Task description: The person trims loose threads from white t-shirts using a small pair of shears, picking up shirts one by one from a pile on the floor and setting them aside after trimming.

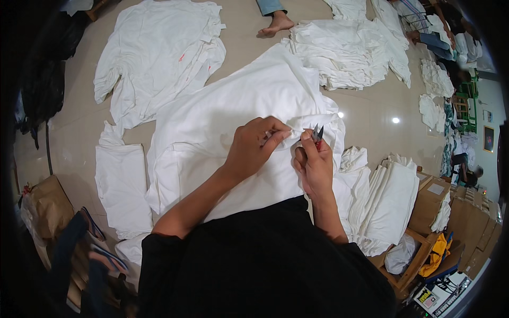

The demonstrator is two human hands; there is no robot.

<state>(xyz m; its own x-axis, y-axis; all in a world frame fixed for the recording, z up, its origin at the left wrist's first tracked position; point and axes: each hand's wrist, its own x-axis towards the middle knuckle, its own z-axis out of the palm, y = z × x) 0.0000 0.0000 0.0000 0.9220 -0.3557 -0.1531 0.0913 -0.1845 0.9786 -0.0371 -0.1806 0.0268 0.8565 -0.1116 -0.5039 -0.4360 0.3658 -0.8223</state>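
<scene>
A white garment (217, 98) lies spread beneath my hands on other white cloth. My left hand (252, 146) is closed, pinching a gathered bit of that garment between thumb and fingers. Just to its right, my right hand (315, 164) grips small red-handled thread snips (318, 139) with the blades pointing up, its thumb beside the pinched fabric. Whether the right fingers also hold cloth or thread is too small to tell.
White garment piles (154, 53) (339, 53) surround me, with folded stacks (119, 185) (387, 201) either side. A bare foot (278, 24) shows at the top, more people (442, 40) at the right. Cardboard boxes (472, 222) stand right; flip-flops (108, 259) lie lower left.
</scene>
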